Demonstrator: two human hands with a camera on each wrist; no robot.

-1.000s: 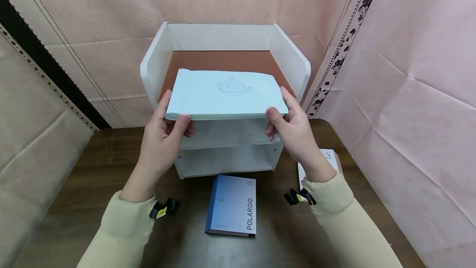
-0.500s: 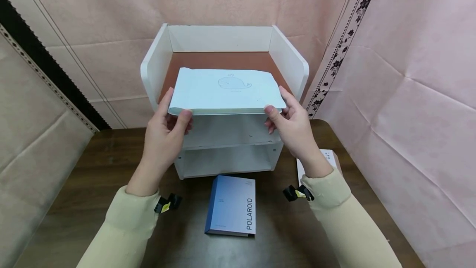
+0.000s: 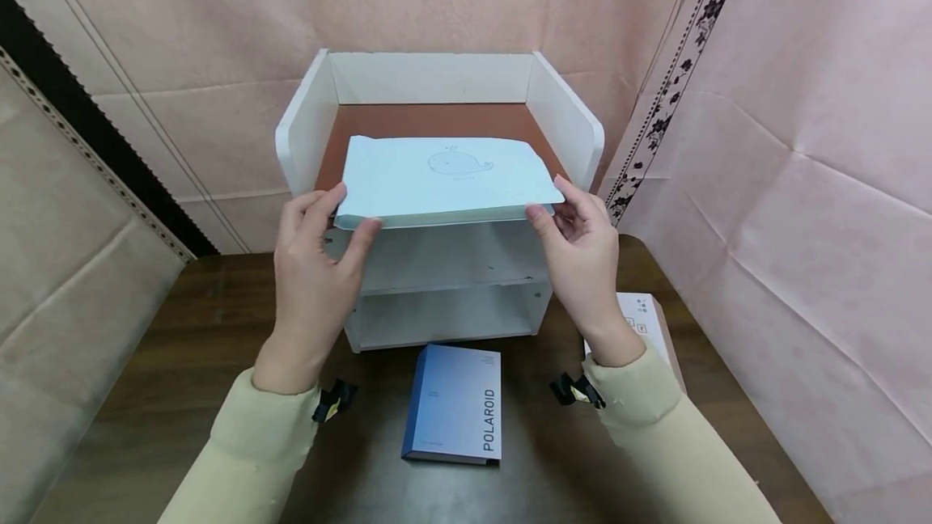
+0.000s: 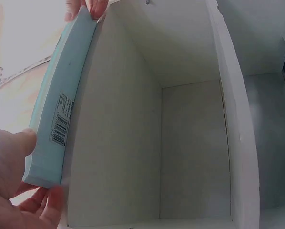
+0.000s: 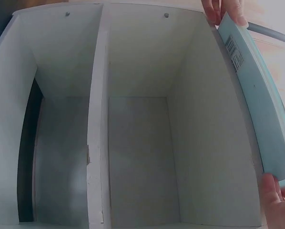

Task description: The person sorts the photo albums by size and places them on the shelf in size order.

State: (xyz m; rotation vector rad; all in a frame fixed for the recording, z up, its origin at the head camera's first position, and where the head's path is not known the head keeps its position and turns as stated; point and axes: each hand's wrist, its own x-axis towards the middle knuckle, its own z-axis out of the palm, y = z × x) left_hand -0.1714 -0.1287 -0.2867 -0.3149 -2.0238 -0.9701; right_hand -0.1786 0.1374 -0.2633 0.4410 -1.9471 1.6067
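A light-blue notebook (image 3: 444, 176) with a whale drawn on its cover lies at the front of the white shelf unit's brown top (image 3: 429, 120). My left hand (image 3: 313, 281) holds its left end, thumb at the front corner and fingers along the side. At the other end my right hand (image 3: 586, 265) grips the corner, its thumb on the front edge; the right cover corner sticks out slightly. Both wrist views show the notebook's barcoded underside (image 4: 61, 105) close over the shelf's front edge, with fingertips (image 5: 269, 188) at its end.
Below the top, the white unit has two open compartments split by a shelf board (image 3: 451, 285). A blue book marked POLAROID (image 3: 455, 403) lies on the brown table (image 3: 182, 395) in front. A white box-like item (image 3: 644, 318) sits partly behind the right forearm.
The notebook has tipped and settled slightly on the unit's top. My left fingers have moved from under its end to its side, and the right hand has shifted slightly right.
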